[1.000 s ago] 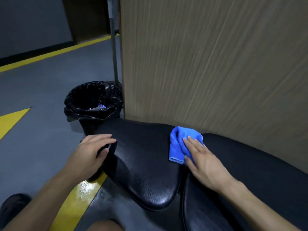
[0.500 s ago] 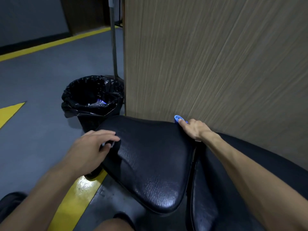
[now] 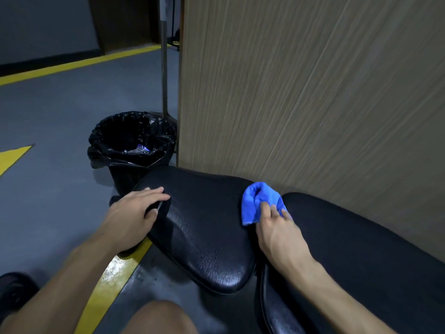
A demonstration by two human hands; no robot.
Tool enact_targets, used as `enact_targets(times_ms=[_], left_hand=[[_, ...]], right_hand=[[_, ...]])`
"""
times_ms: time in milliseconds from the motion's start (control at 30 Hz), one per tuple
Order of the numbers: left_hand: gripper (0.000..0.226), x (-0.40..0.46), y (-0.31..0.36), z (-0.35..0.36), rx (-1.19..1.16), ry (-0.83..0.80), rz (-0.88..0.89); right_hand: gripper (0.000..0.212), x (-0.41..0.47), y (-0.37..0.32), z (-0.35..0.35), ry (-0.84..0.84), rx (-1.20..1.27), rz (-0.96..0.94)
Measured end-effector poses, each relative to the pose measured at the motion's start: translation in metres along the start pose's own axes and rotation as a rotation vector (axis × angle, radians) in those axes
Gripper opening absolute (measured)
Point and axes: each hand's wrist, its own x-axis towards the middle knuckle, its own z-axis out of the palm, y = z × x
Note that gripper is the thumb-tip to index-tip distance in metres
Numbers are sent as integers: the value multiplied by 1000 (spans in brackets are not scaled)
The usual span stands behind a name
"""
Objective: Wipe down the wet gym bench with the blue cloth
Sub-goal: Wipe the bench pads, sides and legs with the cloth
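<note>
Beside a wood-grain wall panel [image 3: 313,92] in the head view, a person leans over a black padded gym bench [image 3: 204,225], whose seat pad and longer back pad meet at a narrow gap. No brand, label or writing can be read on the bench, the panel or anything else; the panel is blurred. The right hand [image 3: 277,235] reaches forward from the lower right, fingers nearly straight and laid flat, pressing a bunched blue cloth [image 3: 258,201] onto the far edge of the seat pad, just beside the gap and close to the foot of the panel. The left hand [image 3: 134,213] comes in from the lower left and grips the near left rim of the seat pad, fingers spread over the top and thumb curled against its side. Past the bench, a bin [image 3: 131,145] lined with a black bag stands on a grey floor [image 3: 48,116] marked with yellow lines, a metal pole [image 3: 164,56] rising behind it.
</note>
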Motion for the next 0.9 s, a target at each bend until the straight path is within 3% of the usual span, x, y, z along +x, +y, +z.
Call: enact_targets(times_ms=[167, 333, 433, 667, 900], left_hand=[[46, 0, -3, 0, -5, 5, 17], [46, 2, -7, -4, -12, 3, 30], [47, 4, -7, -6, -15, -2, 29], [49, 8, -6, -18, -42, -32, 42], [45, 11, 0, -34, -49, -60, 12]], right_hand=[[5, 0, 1, -32, -107, 183, -16], [38, 48, 6, -14, -77, 347, 144], [54, 79, 22, 3, -182, 365, 226], [51, 144, 34, 4, -495, 778, 306], [53, 197, -62, -19, -449, 472, 18]])
